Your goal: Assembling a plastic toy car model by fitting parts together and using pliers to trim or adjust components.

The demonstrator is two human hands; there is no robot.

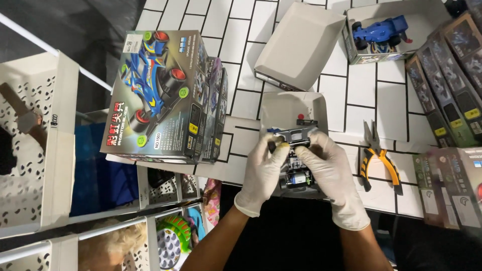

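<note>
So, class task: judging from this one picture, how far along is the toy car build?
Done: one blue toy car already sits finished in an open box at top right. In hand: the left hand and right hand, both gloved, hold a bare black chassis over an open tray. Left: the chassis has no body shell showing; pliers lie untouched beside it.

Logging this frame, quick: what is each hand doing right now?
Left hand: closed on the toy car chassis, pinching its front end.
Right hand: closed on the same chassis from the other side.
</note>
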